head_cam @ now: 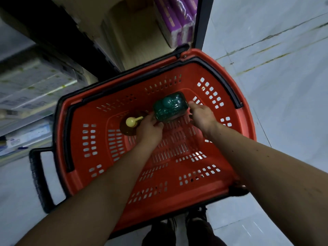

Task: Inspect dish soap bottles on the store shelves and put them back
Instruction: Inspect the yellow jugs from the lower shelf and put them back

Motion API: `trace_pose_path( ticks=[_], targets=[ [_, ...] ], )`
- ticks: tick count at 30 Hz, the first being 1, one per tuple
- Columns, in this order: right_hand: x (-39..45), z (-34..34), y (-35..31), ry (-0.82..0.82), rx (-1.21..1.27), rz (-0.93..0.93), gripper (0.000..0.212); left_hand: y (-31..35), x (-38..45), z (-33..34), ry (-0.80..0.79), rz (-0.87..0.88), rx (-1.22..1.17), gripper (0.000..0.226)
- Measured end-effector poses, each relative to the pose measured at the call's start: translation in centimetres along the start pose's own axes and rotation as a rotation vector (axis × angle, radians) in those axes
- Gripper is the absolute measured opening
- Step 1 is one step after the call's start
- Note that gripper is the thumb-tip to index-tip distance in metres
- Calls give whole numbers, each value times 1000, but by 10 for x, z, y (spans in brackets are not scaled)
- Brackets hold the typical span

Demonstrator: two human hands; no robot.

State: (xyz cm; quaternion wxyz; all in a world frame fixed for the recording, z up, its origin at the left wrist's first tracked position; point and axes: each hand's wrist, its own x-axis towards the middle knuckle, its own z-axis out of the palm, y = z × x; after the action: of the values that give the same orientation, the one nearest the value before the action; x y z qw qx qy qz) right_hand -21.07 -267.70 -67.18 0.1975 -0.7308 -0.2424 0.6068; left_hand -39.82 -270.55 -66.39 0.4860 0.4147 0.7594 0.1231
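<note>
red basket (177,201) on pale tiled floor (284,86).

Both arms extended; left hand (150,129) curled, right hand (202,116) open.

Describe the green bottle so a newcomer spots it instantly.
Find the red basket on the floor by the shelves. Inside, toward its far end, both hands flank the green bottle. Unlike the amber bottle with the yellow pump beside it, this one is dark green and blocky.
</note>
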Motion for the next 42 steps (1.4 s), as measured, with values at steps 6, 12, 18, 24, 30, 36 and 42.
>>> trace_pose_path(
  ticks=[6,12,18,24,30,36,42],
  targets=[
    [-121,-49,-60,-28,-248,-128,48,66,-97,-84,-52,207,163,31],
    [-297,-132,-168,-9,-459,-305,44,194,-225,-194,-9,411,278,24],
    [-487,-216,-266,122,-404,-593,28,350,-371,-278,79,671,277,18],
    [-639,-279,-292,344,-252,-777,38,444,-504,-311,83,931,72,24],
    [-714,-318,-260,621,-60,-803,38,466,-547,-299,22,1014,-115,27],
    [-746,-331,-212,817,110,-683,30,479,-536,-262,-120,1032,-129,22],
    [-763,-352,-174,986,70,-573,52,502,-538,-206,-308,1100,2,26]
  ],
)
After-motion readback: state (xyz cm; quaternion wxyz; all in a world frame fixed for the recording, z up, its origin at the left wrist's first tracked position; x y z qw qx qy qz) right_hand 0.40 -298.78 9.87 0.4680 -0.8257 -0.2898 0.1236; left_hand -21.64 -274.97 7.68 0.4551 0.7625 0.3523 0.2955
